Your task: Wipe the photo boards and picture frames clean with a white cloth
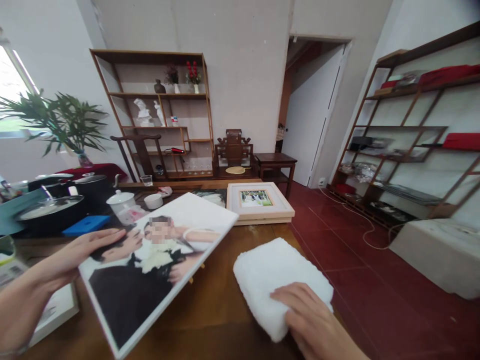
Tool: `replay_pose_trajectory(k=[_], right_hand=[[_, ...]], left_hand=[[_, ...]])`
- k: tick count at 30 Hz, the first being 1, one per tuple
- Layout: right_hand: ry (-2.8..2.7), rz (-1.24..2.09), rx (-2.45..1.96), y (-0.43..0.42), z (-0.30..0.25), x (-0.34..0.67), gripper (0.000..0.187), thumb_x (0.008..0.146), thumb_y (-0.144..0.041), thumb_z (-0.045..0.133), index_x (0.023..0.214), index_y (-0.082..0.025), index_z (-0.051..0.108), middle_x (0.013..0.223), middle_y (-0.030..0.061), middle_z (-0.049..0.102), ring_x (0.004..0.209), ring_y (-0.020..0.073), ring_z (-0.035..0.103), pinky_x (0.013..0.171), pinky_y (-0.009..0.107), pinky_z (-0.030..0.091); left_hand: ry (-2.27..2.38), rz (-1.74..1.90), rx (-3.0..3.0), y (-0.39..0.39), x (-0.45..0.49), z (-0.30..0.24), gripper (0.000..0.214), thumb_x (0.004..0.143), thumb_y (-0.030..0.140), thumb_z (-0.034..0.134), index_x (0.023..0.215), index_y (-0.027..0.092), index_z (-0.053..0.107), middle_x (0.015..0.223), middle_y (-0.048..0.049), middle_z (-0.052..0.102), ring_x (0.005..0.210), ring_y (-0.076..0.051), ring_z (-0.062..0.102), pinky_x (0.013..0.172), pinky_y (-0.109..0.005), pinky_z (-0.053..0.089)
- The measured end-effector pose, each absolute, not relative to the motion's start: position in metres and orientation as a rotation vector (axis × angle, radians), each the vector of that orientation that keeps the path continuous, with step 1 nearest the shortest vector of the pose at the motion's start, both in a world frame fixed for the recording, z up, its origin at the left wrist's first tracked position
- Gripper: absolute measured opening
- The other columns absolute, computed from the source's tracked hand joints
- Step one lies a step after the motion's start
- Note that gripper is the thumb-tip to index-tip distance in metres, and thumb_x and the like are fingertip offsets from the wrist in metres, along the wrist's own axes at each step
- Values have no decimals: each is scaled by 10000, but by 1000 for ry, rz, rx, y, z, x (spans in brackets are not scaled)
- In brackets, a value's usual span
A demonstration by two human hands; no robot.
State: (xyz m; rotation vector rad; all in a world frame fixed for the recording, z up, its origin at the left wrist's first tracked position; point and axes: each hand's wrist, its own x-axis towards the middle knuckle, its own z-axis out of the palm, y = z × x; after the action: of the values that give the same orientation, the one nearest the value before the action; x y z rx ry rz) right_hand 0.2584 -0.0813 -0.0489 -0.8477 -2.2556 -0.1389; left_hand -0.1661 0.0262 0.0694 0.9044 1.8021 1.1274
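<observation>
In the head view my left hand (80, 250) grips a mounted photo (131, 295) by its left edge, fingers over the front. The photo shows two people and white flowers, and it is tilted above the wooden table (213, 310). Over at the right, my right hand (309, 317) is closed on the near edge of a folded fluffy white towel (277, 280) at the table's right side. Its fingers curl over the top, and the thumb is hidden. The photo and the towel are apart.
A light wooden picture frame (266, 216) lies at the table's far end. A pan (56, 212), a blue box (86, 225), a white lidded pot (120, 201) and a glass (146, 180) stand at left. Another white-edged panel (60, 312) lies beneath my left forearm.
</observation>
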Motion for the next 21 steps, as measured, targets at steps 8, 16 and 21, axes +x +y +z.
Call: replay_pose_trajectory(k=[8,16,21], right_hand=[[-793,294,-1295,-103,-32,302,250,780,-337,613,817,-272,374,809,14,588,622,171,600,503,263,469],[-589,1097,-1273,-92,-28,299,460,617,-404,756,971,-240,512,700,-34,655,525,145,588,465,222,449],[-708,1370,-1297,-91,-22,301,663,610,-368,777,1188,-246,476,909,39,709,707,219,680,638,321,532]], left_hand=[[1425,869,1046,31,-134,43,602,349,411,856,795,86,615,621,51,649,656,-163,637,598,-239,478],[1231,569,1389,49,-105,19,414,640,489,743,794,137,590,721,5,657,680,-161,620,592,-205,445],[1222,494,1444,57,-91,11,426,625,510,738,804,153,589,754,7,639,713,-170,611,618,-222,450]])
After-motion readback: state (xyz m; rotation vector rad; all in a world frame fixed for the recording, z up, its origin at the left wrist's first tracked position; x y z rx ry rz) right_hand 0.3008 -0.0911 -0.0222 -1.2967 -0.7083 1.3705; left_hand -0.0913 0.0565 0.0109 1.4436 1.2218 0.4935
